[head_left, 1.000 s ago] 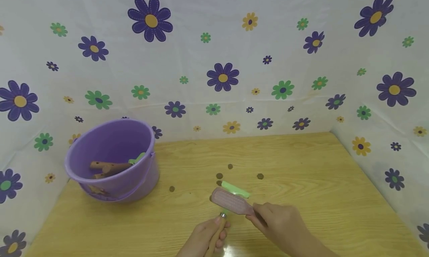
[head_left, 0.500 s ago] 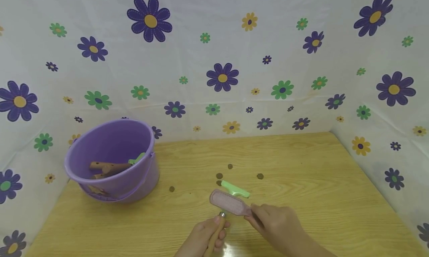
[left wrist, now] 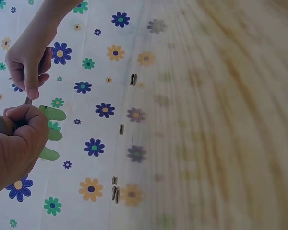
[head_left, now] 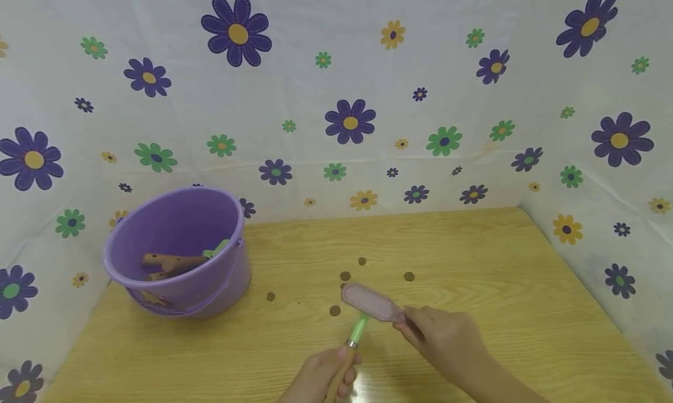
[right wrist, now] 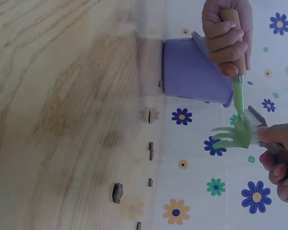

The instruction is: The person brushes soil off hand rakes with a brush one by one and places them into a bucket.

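Observation:
My left hand [head_left: 322,372] grips the wooden handle of a small hand rake [head_left: 358,329] with a green metal neck. Its head is hidden behind the brush in the head view. Green tines [left wrist: 52,135] show beyond the left fist in the left wrist view. My right hand [head_left: 447,343] holds a scrub brush [head_left: 368,301] with a dull pink back by its handle. White bristles [right wrist: 253,123] lie against the rake head [right wrist: 241,134] in the right wrist view. Both tools are held above the table.
A purple bucket [head_left: 239,277] stands on the left of the wooden table [head_left: 473,263], with brown stick-like pieces [head_left: 176,263] and a green item [head_left: 218,248] inside. Several small dark lumps [head_left: 409,276] lie scattered on the tabletop. Flower-printed cloth [head_left: 299,87] surrounds the back and sides.
The brush has moved away from me and slightly right, over the rake head, which showed beyond it before. More of the rake's green neck and one dark lump now show.

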Demonstrator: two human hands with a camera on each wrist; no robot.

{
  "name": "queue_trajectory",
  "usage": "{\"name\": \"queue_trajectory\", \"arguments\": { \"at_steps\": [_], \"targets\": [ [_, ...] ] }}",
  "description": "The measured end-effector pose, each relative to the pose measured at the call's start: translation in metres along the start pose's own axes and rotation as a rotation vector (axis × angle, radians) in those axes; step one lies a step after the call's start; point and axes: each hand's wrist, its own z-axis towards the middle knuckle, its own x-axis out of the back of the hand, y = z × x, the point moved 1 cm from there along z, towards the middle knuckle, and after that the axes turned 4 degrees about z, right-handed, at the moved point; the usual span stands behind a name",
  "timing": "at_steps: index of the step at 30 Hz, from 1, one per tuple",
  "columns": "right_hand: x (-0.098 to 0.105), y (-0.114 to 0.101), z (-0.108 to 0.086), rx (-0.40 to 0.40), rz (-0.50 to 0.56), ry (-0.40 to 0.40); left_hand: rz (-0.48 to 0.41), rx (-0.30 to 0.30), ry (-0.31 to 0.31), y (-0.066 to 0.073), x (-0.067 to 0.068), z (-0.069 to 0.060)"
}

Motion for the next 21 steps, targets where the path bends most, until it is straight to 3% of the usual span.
{"name": "queue_trajectory", "arguments": {
  "at_steps": [6,11,14,19,21],
  "targets": [
    [0.005,0.006,-0.002,-0.056,0.058,-0.019,0.004,0.005,-0.003,0.001,-0.001,-0.003],
    [0.008,0.010,-0.004,-0.196,0.180,-0.099,0.007,0.014,0.007,0.003,-0.002,-0.005],
    [0.010,0.014,-0.005,-0.373,0.323,-0.243,-0.002,0.028,0.021,0.002,-0.002,-0.006],
    [0.011,0.028,-0.005,-0.783,0.670,-0.555,-0.002,0.028,0.012,0.001,-0.003,-0.007],
    [0.011,0.034,-0.006,-0.917,0.819,-0.634,-0.003,0.027,0.007,0.001,-0.003,-0.006]
  ]
}}
